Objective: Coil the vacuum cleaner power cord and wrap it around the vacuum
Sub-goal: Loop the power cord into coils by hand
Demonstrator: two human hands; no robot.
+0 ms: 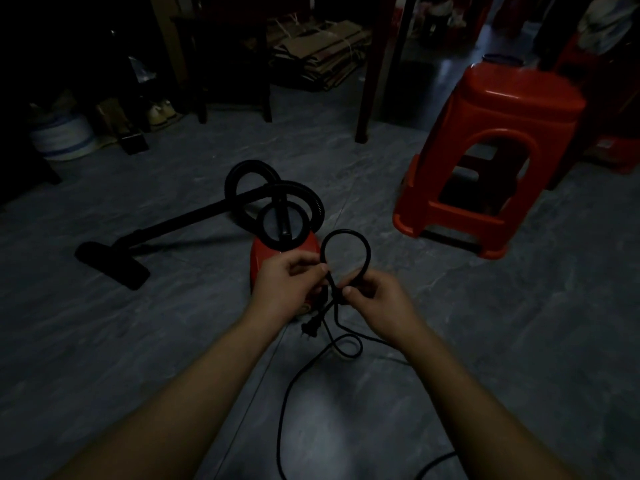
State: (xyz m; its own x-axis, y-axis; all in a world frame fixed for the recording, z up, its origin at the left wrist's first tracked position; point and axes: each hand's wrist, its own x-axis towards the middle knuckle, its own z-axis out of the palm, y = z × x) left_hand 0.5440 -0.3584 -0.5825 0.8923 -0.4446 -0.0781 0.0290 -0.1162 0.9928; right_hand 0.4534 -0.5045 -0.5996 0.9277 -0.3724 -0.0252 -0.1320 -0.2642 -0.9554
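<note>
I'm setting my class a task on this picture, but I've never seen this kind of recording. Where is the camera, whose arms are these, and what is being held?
There is no machine here. A person wears a wide-angle camera on the head, so this one picture looks forward and down along their own bare arms. The left hand and right hand both pinch a black cord, which makes a small loop above the fingers. The rest of the cord trails down onto the grey floor, and its plug shows just below the left hand. Beyond the hands stands the red vacuum with a black hose curled on top. Its floor head lies to the left. A red stool stands on the right.
</note>
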